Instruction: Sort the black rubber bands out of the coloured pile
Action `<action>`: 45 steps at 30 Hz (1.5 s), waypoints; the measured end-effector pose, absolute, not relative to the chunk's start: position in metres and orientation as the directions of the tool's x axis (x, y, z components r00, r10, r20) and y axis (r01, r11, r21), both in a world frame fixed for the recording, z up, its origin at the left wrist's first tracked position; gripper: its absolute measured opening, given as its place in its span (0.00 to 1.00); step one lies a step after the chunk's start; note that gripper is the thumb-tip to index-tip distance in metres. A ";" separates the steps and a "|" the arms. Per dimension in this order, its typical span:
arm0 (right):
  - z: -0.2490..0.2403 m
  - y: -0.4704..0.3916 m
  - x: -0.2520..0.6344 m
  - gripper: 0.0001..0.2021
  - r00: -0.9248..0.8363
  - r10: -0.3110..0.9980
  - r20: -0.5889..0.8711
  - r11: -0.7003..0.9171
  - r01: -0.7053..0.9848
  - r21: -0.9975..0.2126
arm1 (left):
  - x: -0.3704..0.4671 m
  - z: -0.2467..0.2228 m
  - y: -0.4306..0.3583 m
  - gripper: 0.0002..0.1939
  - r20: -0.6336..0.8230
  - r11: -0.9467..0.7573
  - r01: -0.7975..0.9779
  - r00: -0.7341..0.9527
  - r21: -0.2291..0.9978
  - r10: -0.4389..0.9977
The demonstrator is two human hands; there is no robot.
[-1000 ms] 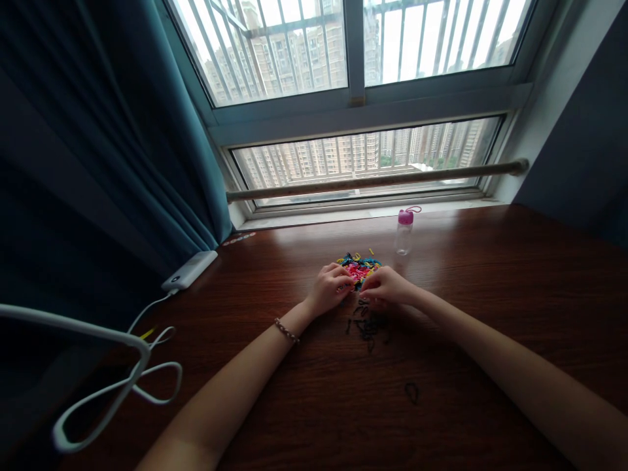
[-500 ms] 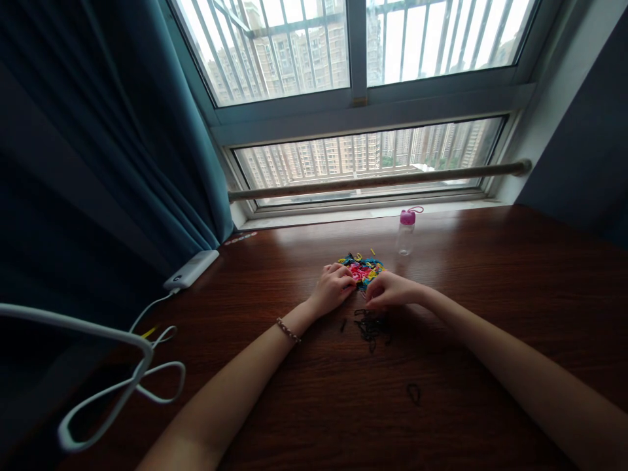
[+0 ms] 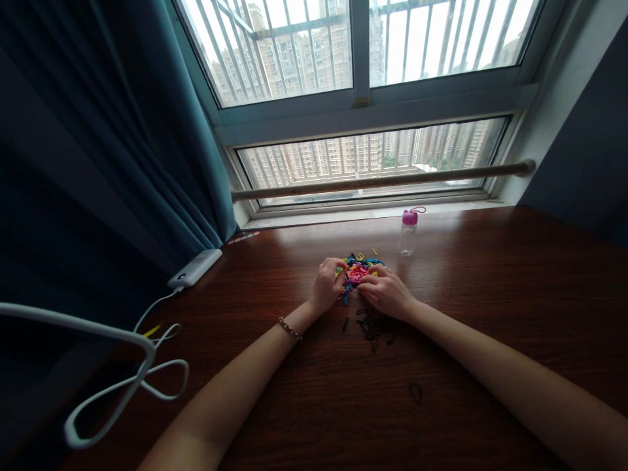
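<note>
A pile of small coloured loops [image 3: 357, 273], which look like rubber bands in pink, blue, yellow and dark tones, lies on the brown wooden table between my hands. My left hand [image 3: 328, 284] curves around the pile's left edge, thumb and fingers apart. From the right, my right hand [image 3: 386, 292] reaches onto the loops with its fingers stretched and spread. Both hands touch the pile, and neither visibly grips a single loop. Just nearer to me is a group of black loops [image 3: 371, 327], partly beside my right wrist. One more black loop [image 3: 415, 393] lies closer still.
A clear bottle with a pink lid [image 3: 408, 232] stands beyond my right hand. At the left, a white power bank [image 3: 197, 268] with a white cable [image 3: 159, 301] lies by the blue curtain [image 3: 196, 163]. A rail [image 3: 383, 184] crosses the window behind the table.
My right hand has moved from a pinched pose at the pile's near right edge onto the pile, its fingers spreading. My left fingers have lifted and curled. Some blue loops have shifted toward me.
</note>
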State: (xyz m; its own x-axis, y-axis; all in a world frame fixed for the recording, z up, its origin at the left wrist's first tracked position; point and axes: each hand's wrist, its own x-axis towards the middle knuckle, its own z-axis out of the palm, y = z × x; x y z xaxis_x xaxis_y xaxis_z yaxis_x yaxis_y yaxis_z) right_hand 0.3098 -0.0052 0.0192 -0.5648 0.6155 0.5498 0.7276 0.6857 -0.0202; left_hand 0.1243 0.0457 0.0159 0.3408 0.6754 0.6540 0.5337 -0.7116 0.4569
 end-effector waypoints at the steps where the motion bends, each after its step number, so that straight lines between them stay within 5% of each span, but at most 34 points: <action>1: 0.018 -0.005 0.310 0.08 -0.567 0.617 0.546 0.686 0.727 -0.020 | 0.124 0.014 0.047 0.03 0.648 -0.689 0.535 0.307 0.488 0.697; 9: 0.010 0.001 0.312 0.08 -0.523 0.637 0.567 0.680 0.727 -0.093 | 0.124 0.013 0.048 0.03 0.575 -0.622 0.495 0.267 0.607 0.774; 28: 0.011 0.002 0.311 0.11 -0.576 0.598 0.557 0.754 0.639 -0.149 | 0.124 0.013 0.046 0.04 0.653 -0.689 0.500 0.283 0.525 0.703; 36: 0.012 0.008 0.313 0.11 -0.210 0.708 0.674 0.681 0.455 -0.574 | 0.124 0.020 0.043 0.08 0.655 -0.712 0.438 0.304 0.549 0.692; 41: 0.016 0.013 0.320 0.11 0.058 0.870 0.490 0.461 0.262 -0.848 | 0.125 0.026 0.038 0.06 0.630 -0.791 0.312 0.482 0.527 0.609; 45: 0.014 0.020 0.327 0.13 0.159 0.934 0.319 0.306 0.101 -0.947 | 0.133 0.029 0.025 0.09 0.495 -0.805 0.213 0.693 0.553 0.524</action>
State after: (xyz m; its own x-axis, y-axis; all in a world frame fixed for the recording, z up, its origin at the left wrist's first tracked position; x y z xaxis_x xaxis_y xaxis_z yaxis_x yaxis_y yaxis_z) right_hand 0.3274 0.0198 0.0136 0.1586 0.9345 0.3187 0.1010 0.3058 -0.9467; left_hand 0.1327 0.0254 0.0288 0.6933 0.5237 0.4951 0.2132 -0.8053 0.5532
